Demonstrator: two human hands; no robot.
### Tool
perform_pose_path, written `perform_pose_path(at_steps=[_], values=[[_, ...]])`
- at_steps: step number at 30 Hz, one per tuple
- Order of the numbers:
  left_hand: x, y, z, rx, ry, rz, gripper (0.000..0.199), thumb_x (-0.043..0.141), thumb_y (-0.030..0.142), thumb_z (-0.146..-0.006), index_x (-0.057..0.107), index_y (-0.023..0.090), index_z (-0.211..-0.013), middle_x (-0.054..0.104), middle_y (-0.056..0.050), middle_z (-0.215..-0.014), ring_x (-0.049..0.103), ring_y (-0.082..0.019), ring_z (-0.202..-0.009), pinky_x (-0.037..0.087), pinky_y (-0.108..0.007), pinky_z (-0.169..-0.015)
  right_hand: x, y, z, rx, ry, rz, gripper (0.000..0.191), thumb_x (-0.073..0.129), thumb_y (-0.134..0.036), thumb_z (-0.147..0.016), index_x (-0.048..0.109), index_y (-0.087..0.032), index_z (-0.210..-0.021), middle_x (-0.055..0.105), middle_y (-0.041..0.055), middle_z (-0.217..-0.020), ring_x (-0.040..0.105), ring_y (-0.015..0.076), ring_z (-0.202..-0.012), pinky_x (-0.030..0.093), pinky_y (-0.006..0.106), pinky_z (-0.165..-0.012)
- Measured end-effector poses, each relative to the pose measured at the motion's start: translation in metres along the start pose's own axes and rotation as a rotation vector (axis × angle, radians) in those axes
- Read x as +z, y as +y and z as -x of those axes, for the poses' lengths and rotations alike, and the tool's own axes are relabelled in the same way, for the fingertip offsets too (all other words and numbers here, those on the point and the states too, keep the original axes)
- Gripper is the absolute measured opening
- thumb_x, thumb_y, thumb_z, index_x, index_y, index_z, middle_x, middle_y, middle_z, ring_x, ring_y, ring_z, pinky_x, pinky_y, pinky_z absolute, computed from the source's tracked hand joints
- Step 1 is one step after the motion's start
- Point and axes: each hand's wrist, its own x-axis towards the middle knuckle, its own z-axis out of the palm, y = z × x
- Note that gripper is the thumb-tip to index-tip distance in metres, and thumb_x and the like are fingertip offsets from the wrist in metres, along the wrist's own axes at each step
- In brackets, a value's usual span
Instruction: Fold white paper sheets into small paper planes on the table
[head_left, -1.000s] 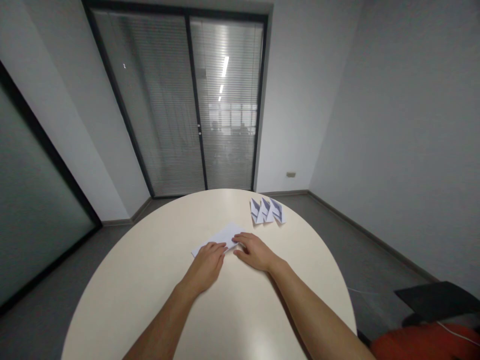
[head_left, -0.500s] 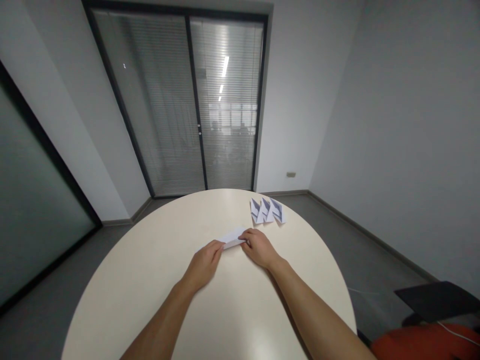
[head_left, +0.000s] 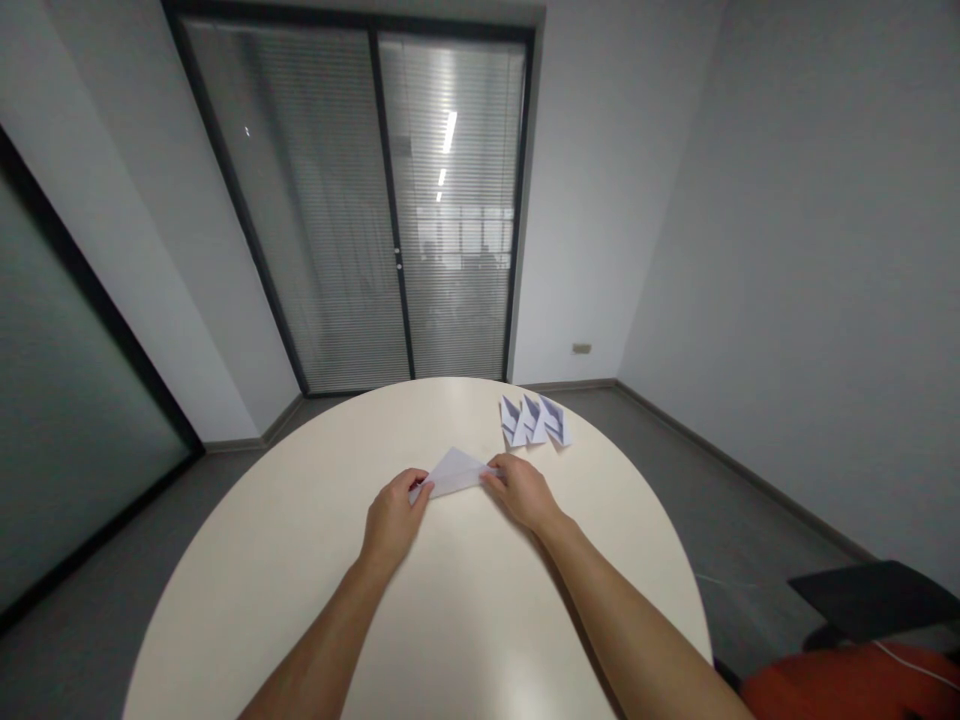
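A folded sheet of white paper (head_left: pixel 454 474) spans the gap between my two hands, its peak pointing away from me and a straight folded strip along the near side. My left hand (head_left: pixel 396 506) pinches its left corner between thumb and fingers. At the right corner, my right hand (head_left: pixel 519 488) grips the paper the same way, thumb below and fingers on top. Just beyond my right hand, three folded paper pieces (head_left: pixel 533 421) lie overlapping in a row.
The round cream table (head_left: pixel 300 560) carries all the paper. An orange chair seat (head_left: pixel 847 688) and a black panel (head_left: pixel 877 600) stand at the lower right. Behind the table is a glass partition with blinds (head_left: pixel 457 300).
My left hand has shifted left along the paper to its corner, uncovering more of the triangle. My right hand stays nearly in place. The three folded pieces have not moved.
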Motion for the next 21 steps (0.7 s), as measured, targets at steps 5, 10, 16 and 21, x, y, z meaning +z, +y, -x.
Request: perform_pose_path(at_steps=[5, 10, 16, 21], values=[[-0.001, -0.003, -0.003, -0.036, 0.087, 0.124, 0.022, 0.057, 0.039, -0.089, 0.068, 0.022, -0.098, 0.076, -0.006, -0.098, 0.070, -0.024, -0.095, 0.053, -0.036, -0.087, 0.005, 0.003, -0.004, -0.029, 0.117, -0.174, 0.018, 0.059, -0.034, -0.095, 0.067, -0.020, -0.102, 0.071, 0.0076, -0.105, 0.064, 0.0221, -0.095, 0.044, 0.031, -0.084], [0.000, -0.005, -0.006, -0.041, 0.169, 0.242, 0.026, 0.062, 0.043, -0.087, 0.068, 0.021, -0.098, 0.075, -0.005, -0.095, 0.069, -0.023, -0.091, 0.053, -0.035, -0.084, 0.004, 0.002, -0.005, 0.008, 0.126, -0.302, 0.024, 0.058, -0.043, -0.094, 0.065, -0.021, -0.101, 0.071, 0.0046, -0.092, 0.062, 0.0208, -0.080, 0.045, 0.030, -0.073], [0.004, -0.010, -0.009, -0.072, 0.203, 0.315, 0.027, 0.065, 0.043, -0.082, 0.067, 0.020, -0.097, 0.073, -0.006, -0.094, 0.069, -0.023, -0.090, 0.054, -0.035, -0.084, 0.008, 0.006, -0.006, 0.029, 0.192, -0.407, 0.029, 0.055, -0.044, -0.092, 0.057, -0.021, -0.110, 0.063, 0.0006, -0.080, 0.056, 0.0196, -0.069, 0.041, 0.029, -0.064], [0.006, -0.013, -0.013, -0.082, 0.258, 0.381, 0.030, 0.068, 0.044, -0.076, 0.065, 0.020, -0.093, 0.073, -0.008, -0.094, 0.070, -0.025, -0.090, 0.055, -0.039, -0.087, 0.016, 0.013, -0.008, 0.062, 0.218, -0.506, 0.036, 0.053, -0.043, -0.093, 0.049, -0.021, -0.121, 0.056, -0.0027, -0.074, 0.055, 0.0193, -0.069, 0.041, 0.028, -0.065]])
